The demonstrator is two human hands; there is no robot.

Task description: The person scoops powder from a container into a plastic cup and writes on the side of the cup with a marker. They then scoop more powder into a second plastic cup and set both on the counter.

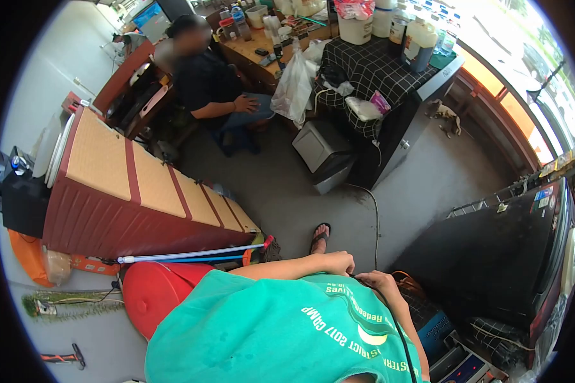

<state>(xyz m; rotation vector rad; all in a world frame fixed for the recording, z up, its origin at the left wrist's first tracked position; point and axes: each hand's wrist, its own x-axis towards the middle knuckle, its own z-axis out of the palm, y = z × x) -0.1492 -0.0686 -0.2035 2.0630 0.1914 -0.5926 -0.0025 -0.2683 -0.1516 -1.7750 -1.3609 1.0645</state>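
Observation:
My left hand (340, 262) is curled closed in front of my waist, at the hem of my green shirt (255, 325). Close beside it, my right hand (378, 281) is also closed, fingers bent inward. A thin black cord (399, 325) runs down over the shirt and reaches the right hand's fingers. What either hand grips is too small and hidden to make out. Beyond the hands, my sandalled foot (321, 237) stands on the grey floor.
A person (201, 83) sits left of a cluttered wooden table (252, 50). Ahead stand a grey bin (322, 148) and a cloth-covered counter (364, 64) with bottles. A cable (377, 223) crosses the floor. A maroon cabinet (102, 220), mop handle (191, 254) and red bin (150, 297) lie left; a black appliance (485, 249), right.

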